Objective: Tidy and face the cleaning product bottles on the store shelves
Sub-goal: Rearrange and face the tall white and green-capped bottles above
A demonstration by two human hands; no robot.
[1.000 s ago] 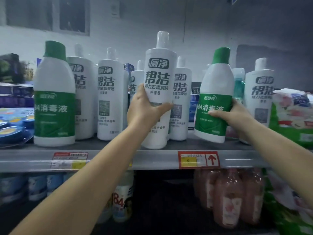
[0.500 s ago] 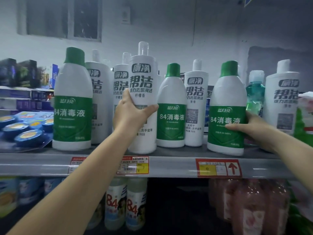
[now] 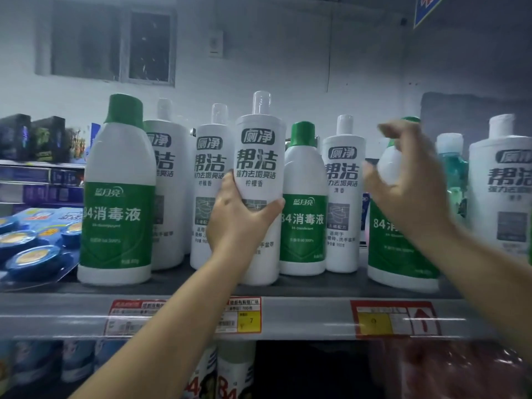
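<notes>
My left hand (image 3: 239,223) and right hand (image 3: 408,182) are both bare, no gloves, rings, watch or bracelet on either, and both forearms reaching up past the shelf edge (image 3: 302,318) are uncovered as well, with no sleeve showing anywhere along them.

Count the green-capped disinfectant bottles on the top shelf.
3. One stands at the left end, one in the middle just right of the white bottle the left hand grips, one at right behind the right hand. Others may be hidden behind.
</notes>
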